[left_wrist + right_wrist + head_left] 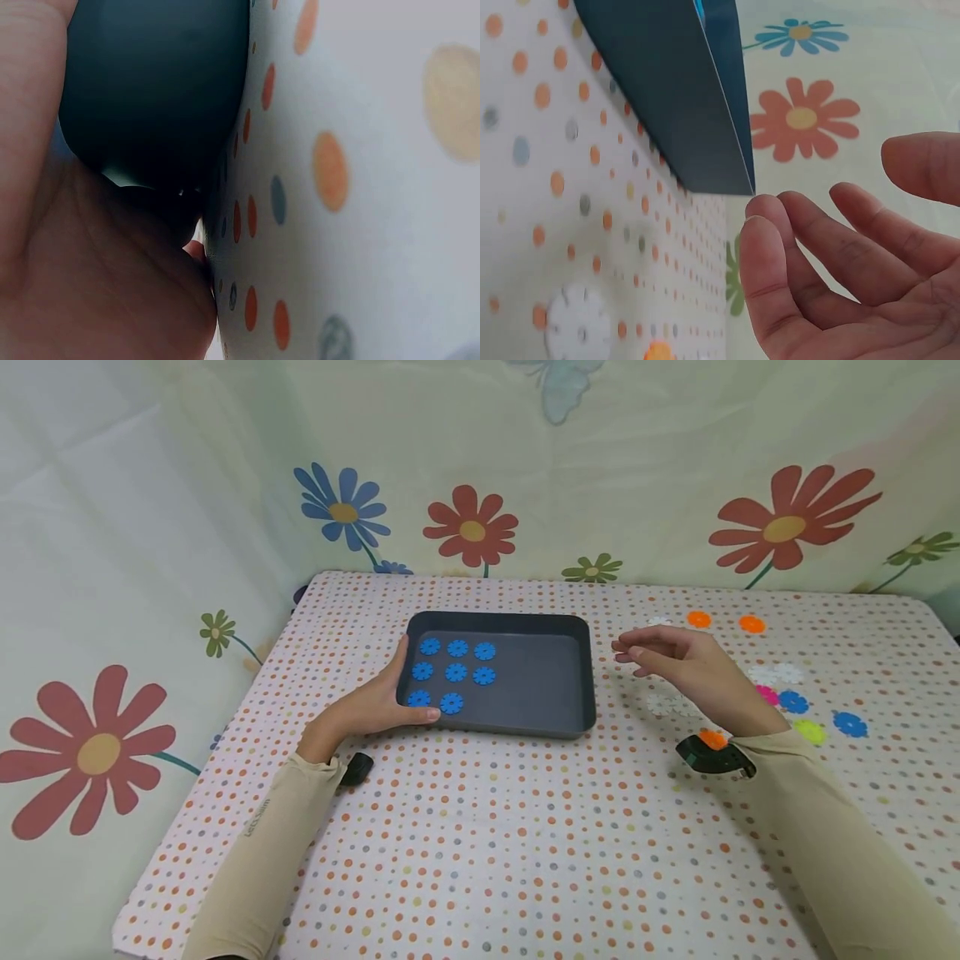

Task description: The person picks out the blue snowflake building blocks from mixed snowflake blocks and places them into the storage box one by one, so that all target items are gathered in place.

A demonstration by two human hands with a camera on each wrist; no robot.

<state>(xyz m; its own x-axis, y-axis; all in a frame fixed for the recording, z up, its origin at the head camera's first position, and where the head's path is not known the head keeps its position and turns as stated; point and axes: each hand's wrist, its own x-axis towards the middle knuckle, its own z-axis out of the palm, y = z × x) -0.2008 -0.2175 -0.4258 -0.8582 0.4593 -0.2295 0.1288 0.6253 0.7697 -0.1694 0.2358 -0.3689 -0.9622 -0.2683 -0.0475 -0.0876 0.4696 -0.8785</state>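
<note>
A dark grey tray (540, 685) lies on the table, with several blue notched discs (456, 672) in rows over its left part. My left hand (375, 700) grips the tray's left front corner, the thumb over the front rim and the fingers along the left side. In the left wrist view the tray's wall (157, 82) sits against that hand. To the right of the tray hovers my right hand (686, 668), its fingers loosely bent and nothing between them. The right wrist view has this hand (855, 285) near the tray's corner (712, 169), apart from it.
Loose discs are scattered on the right side of the dotted tablecloth (487, 852): orange discs (699, 619), white discs (671, 704), a pink disc (767, 695), blue discs (850, 724) and a yellow-green disc (810, 732). An orange disc (713, 740) lies by the right wrist. A flowered curtain (547, 510) hangs behind.
</note>
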